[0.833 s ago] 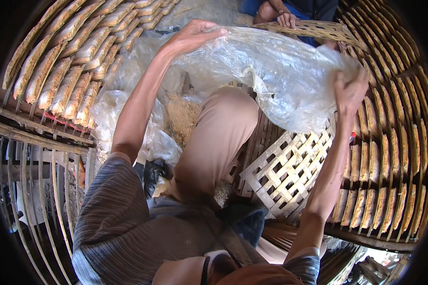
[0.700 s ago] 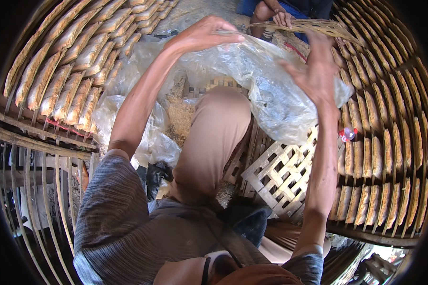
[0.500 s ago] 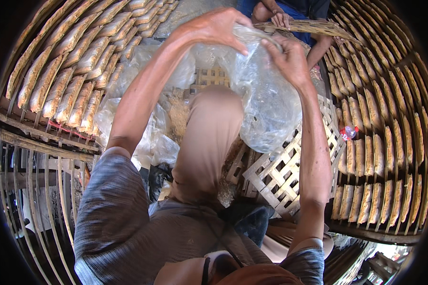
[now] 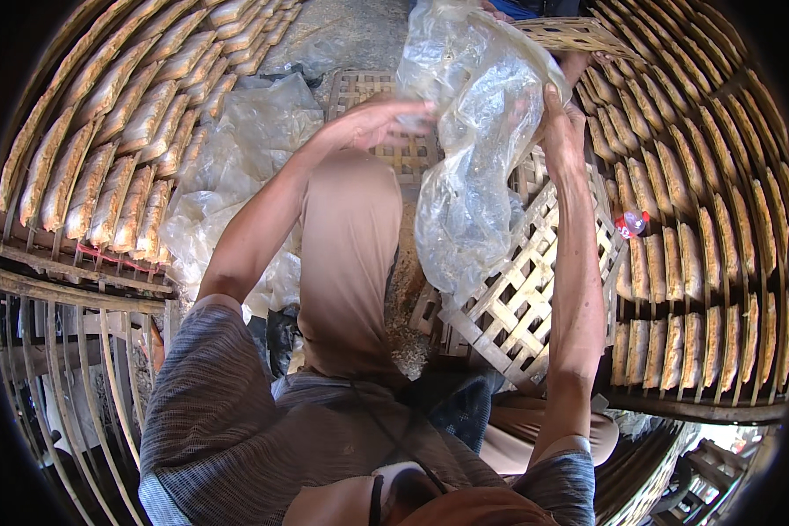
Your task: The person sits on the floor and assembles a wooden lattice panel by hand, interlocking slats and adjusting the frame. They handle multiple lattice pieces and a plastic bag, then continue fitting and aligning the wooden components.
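A large crumpled sheet of clear plastic (image 4: 469, 149) hangs in front of me, right of my raised knee. My right hand (image 4: 564, 123) is closed on its right edge, thumb uppermost. My left hand (image 4: 381, 124) is just beyond the knee, blurred by motion, its fingers stretched out toward the sheet. Whether its fingertips touch the plastic cannot be told. Under the sheet's lower end lies a woven bamboo lattice panel (image 4: 535, 294), tilted and partly covered. More crumpled clear plastic (image 4: 237, 167) is heaped left of my knee.
Bamboo racks with rows of pale, brown-edged slabs (image 4: 153, 118) stand at the left, and similar slabs (image 4: 671, 263) fill the right. Another woven panel (image 4: 579, 37) is at the far right beside a partly hidden person. A red-labelled plastic item (image 4: 631, 224) rests by the right rack.
The plastic sheet, bunched between both hands before, now hangs spread out and higher. My left hand has come off its top and moved down and left. My right hand keeps its hold, slightly further right.
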Tool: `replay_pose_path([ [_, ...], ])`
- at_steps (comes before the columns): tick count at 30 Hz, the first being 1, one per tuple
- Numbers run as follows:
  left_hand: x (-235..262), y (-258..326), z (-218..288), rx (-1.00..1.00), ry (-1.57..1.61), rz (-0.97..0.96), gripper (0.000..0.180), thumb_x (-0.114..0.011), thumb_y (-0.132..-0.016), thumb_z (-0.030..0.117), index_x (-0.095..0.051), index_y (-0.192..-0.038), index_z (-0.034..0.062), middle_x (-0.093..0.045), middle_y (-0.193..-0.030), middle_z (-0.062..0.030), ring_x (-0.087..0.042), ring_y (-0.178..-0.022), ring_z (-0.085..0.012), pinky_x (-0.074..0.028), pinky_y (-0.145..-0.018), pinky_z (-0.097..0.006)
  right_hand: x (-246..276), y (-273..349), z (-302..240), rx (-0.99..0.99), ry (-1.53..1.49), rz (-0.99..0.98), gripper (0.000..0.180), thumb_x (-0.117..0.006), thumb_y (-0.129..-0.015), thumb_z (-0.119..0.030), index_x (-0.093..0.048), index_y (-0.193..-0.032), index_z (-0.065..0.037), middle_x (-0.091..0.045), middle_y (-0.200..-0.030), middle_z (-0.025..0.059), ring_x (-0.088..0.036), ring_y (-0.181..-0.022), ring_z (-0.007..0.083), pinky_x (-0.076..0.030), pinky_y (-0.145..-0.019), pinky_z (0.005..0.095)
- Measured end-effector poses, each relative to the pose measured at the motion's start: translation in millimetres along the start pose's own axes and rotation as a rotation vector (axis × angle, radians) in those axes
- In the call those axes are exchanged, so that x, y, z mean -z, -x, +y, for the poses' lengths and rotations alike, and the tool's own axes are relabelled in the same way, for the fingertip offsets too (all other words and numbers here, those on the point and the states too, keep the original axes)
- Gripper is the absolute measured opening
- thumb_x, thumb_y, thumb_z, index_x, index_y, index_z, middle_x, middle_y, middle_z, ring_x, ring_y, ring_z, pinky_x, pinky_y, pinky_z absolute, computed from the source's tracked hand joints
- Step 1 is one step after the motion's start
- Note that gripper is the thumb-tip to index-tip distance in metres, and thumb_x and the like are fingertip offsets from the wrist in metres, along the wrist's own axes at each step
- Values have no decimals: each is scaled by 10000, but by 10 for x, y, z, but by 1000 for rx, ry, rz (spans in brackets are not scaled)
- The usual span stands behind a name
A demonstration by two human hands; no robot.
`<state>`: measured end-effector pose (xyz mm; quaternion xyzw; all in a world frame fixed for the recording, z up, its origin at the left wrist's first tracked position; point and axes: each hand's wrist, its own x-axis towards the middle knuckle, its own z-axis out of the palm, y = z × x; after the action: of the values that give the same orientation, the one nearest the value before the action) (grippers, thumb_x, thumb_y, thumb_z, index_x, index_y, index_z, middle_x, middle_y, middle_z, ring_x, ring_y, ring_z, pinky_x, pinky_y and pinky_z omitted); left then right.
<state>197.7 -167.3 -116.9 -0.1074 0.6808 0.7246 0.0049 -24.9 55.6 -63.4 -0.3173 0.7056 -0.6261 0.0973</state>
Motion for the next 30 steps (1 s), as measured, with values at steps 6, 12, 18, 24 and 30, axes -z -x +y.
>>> replay_pose_path([
  [6,597,-235,453,-401,406,484,534,-560,-1054,299,-469,-1439,-61,-617,-1398,-230,-622,-1296,-314,-419,-1179,-534,364,100,97,-118,-6,-30,400,-603,-1050,-318,-716,-1170,46,-747,-1010,117,-705,-849,175,-566,-764,334],
  [12,640,-504,817,-726,117,545,374,-663,-980,234,-620,-1237,-35,-714,-1076,-112,-671,-998,-197,-536,-888,-378,226,100,-111,334,165,-19,277,-666,-964,-98,-736,-1193,42,-776,-1022,120,-716,-862,127,-574,-730,280],
  [18,506,-434,1125,-893,-203,983,229,-591,-925,46,-638,-1144,1,-693,-1026,-69,-654,-994,-160,-532,-874,-329,326,-107,-391,464,148,179,340,-791,-945,-247,-766,-1169,8,-791,-928,98,-724,-835,117,-580,-754,299],
  [24,208,-456,949,-981,-317,639,230,-626,-893,-19,-638,-1118,29,-712,-1059,-77,-672,-995,-163,-544,-888,-327,-280,259,-1011,817,587,11,855,-876,-843,-291,-462,-1544,-30,-719,-1250,188,-714,-1081,313,-534,-968,480],
  [30,-299,-167,1125,-721,-726,414,621,-775,-898,465,-658,-1231,-46,-736,-1170,-164,-718,-1082,-288,-550,-984,-414,-154,-473,-482,428,345,-174,378,-729,-967,-231,-733,-1292,-39,-743,-925,52,-652,-859,105,-543,-802,331],
])
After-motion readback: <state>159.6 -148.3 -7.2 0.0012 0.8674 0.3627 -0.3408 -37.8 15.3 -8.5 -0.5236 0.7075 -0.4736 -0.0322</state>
